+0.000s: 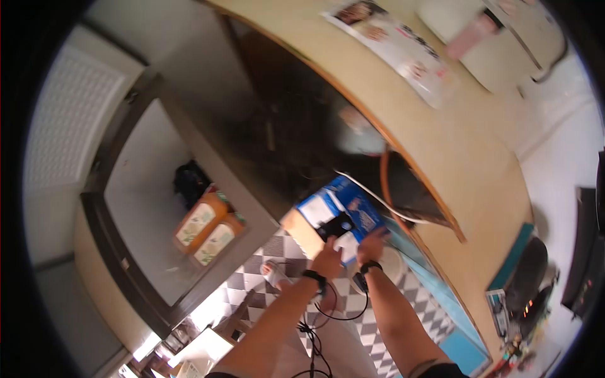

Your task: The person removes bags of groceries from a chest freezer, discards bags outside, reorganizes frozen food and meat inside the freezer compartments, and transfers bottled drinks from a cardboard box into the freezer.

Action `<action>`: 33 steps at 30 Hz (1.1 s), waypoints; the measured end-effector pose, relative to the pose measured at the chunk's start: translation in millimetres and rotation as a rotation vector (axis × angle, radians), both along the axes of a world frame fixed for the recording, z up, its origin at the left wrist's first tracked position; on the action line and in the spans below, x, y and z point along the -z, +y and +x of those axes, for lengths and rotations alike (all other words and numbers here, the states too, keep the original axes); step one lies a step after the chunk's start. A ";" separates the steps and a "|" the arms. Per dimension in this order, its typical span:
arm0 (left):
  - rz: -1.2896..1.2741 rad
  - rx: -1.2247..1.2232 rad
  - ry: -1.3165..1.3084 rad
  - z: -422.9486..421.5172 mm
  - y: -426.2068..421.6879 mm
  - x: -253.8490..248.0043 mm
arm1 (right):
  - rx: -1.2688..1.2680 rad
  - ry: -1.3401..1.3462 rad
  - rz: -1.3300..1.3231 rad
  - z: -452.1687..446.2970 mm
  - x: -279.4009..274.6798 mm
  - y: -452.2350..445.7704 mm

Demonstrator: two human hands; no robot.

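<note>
Blue box (363, 216) is being handled by left hand (326, 259) and right hand (370, 248), steady support needed, finger spread or pinch can't be told

Arms (397, 315), two, mine, bare, extended forward. Left hand (327, 259): fingers pointing ahead. Right hand (372, 246): apart from the left, slightly farther forward; finger detail blurred.

Single wide, round-edged, head-worn view looks steeply down along forearms (271, 327), blue box (364, 214) at arm's length, checkered floor (432, 305) farther below.
</note>
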State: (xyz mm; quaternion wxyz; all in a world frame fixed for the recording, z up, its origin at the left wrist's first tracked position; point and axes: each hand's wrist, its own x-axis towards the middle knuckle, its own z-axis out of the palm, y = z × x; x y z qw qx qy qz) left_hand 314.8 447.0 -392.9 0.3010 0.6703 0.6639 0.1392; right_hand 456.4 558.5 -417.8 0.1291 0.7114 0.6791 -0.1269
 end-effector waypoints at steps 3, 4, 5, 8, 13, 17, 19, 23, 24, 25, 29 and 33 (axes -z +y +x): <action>-0.332 -0.054 -0.018 8.8 14.1 -15.6 | -0.042 -0.139 0.199 18.2 54.6 -6.8; -0.425 -0.088 -0.072 9.8 15.7 -22.4 | 0.104 -0.103 0.126 10.0 42.1 0.8; -0.417 -0.142 -0.080 9.4 16.9 -31.3 | 0.497 0.122 -0.203 -15.0 -20.9 17.9; -0.304 -0.270 -0.057 15.1 11.0 -17.1 | 0.318 -0.038 -0.118 -9.2 -2.6 8.9; -0.221 -0.230 0.175 31.4 -4.3 26.1 | 0.191 -0.015 -0.470 31.2 8.8 19.7; -0.176 -0.277 0.134 27.3 -1.9 14.7 | 0.351 0.322 -0.548 32.3 -11.4 26.7; -0.071 -0.311 0.199 23.9 0.5 5.2 | 0.314 0.389 -0.519 30.4 -28.7 30.1; -0.055 -0.333 0.211 18.4 1.3 11.1 | 0.249 0.502 -0.644 48.6 -53.6 44.6; -0.066 -0.344 0.205 22.0 -0.7 15.5 | 0.217 0.507 -0.724 70.8 -58.4 56.3; -0.070 -0.350 0.198 29.4 -4.7 16.4 | 0.190 0.513 -0.796 92.9 -56.2 66.1; -0.124 -0.385 0.185 25.9 0.2 -3.8 | 0.678 0.962 -0.542 86.8 -45.4 28.8; -0.132 -0.335 -0.109 5.2 -2.8 -32.1 | 1.218 0.979 -0.361 41.8 -65.4 8.0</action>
